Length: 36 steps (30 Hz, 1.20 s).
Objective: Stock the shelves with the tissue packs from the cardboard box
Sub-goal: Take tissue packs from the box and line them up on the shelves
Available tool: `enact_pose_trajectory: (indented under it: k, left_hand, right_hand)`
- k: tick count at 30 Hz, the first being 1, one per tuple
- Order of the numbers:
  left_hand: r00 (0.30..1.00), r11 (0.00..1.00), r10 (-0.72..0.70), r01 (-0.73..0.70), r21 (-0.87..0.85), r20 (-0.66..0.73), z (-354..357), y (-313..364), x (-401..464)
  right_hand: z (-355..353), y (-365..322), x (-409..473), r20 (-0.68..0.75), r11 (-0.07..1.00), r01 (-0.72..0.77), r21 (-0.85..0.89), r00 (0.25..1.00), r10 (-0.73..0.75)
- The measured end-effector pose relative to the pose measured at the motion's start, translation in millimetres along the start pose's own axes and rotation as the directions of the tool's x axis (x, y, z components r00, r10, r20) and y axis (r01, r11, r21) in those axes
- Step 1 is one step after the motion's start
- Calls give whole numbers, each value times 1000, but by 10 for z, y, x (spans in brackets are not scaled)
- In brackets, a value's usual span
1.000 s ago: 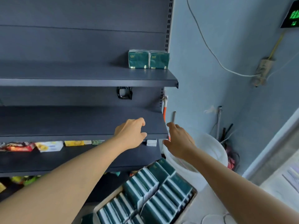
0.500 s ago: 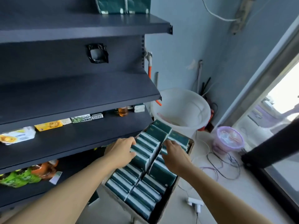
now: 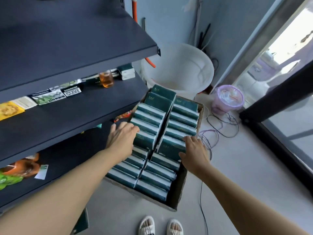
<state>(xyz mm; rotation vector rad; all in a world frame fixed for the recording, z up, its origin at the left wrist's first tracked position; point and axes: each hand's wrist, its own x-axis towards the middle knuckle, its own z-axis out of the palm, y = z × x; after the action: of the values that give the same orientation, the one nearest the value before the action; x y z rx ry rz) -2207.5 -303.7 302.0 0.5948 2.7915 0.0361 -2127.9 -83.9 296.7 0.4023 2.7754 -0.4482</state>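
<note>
Whereas a second ago both hands were raised at shelf height, they are now lowered into the cardboard box (image 3: 176,199) on the floor, so another pickup is judged to be starting. The left hand (image 3: 121,139) is laid on a tissue pack (image 3: 144,139) in the left row, fingers curled at its edge. The right hand (image 3: 194,153) is set against a raised pack (image 3: 171,148) in the right row; a closed grasp cannot be told.

Glossy dark-green plastic wrap on the tissue packs (image 3: 171,146), rough brown cardboard box (image 3: 177,195), matt dark painted-metal shelves (image 3: 71,116), smooth white plastic bucket (image 3: 179,68), smooth pale floor (image 3: 237,167).
</note>
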Motion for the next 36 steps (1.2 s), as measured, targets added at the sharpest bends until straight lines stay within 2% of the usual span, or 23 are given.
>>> enact_pose_trajectory:
  k: [4,11,18,22,27,33,36]
  left_hand:
    - [1000,1000,11,-11,-6,-7,204,-27,157]
    - [992,998,-4,-3,-56,-125,333,26,291]
    - [998,991,22,-31,-131,-65,301,57,254]
    - [999,982,3,-10,-188,-39,49,76,131]
    - [998,959,-44,29,-281,-49,-503,73,-63]
    - [992,936,-110,84,-341,-58,-1384,-30,-350]
    - [982,919,-135,75,-387,-131,-1821,-92,-505]
  right_hand:
    - [225,33,87,-69,999,-26,-33,997,24]
    - [507,71,181,-204,994,-44,-99,979,23]
    - [391,125,154,-209,998,11,-60,978,-23]
    - [74,135,75,-176,997,68,31,982,-62]
    - [-523,3,-11,-200,969,181,170,969,-146]
    - [-1422,-332,-133,-274,933,334,131,917,-290]
    - [-1855,-513,-203,-293,916,391,86,889,-351]
